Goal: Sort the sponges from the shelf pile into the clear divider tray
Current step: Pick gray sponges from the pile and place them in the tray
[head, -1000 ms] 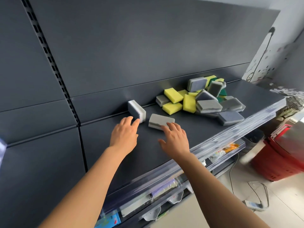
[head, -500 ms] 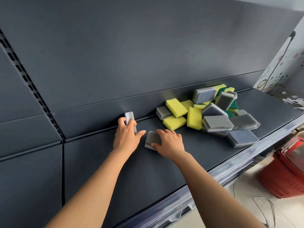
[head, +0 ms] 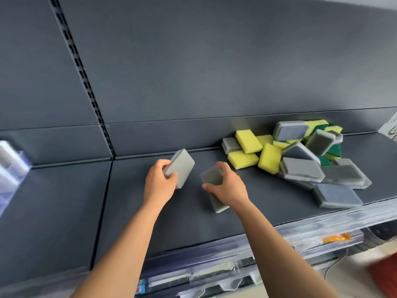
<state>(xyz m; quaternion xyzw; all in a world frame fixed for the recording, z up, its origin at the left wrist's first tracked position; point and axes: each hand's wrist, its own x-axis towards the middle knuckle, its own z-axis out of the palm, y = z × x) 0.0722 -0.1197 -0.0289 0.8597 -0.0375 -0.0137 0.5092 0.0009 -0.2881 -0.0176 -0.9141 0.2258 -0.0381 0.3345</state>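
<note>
At the far left edge, a clear tray [head: 10, 166] shows only as a blur, well apart from the hands. A slotted upright [head: 86, 82] runs down the dark back panel [head: 214, 61] to the shelf [head: 193, 229].

Over the middle of the shelf, the person's left hand [head: 160, 183] grips a grey sponge [head: 182, 166] by its near end, thumb on one side and fingers curled round the other. The sponge is tilted, its far end pointing up toward the back panel. Just beside it, the right hand [head: 227, 188] clamps a second sponge [head: 211, 179], also grey. The thumb is on its near edge and the fingers are hooked over its far edge. A corner of this sponge juts out below the palm. Whether either sponge touches the shelf cannot be told. The two hands are near each other but do not touch.

To the right, the pile [head: 296, 155] lies heaped against the back panel: yellow, grey, blue-grey and green-backed sponges, some flat, some leaning on others. It is apart from both hands. A clear rail [head: 322, 222] lines the shelf's front edge, with an orange label [head: 336, 237] under it. Something red [head: 384, 274] shows blurred at the lower right corner.
</note>
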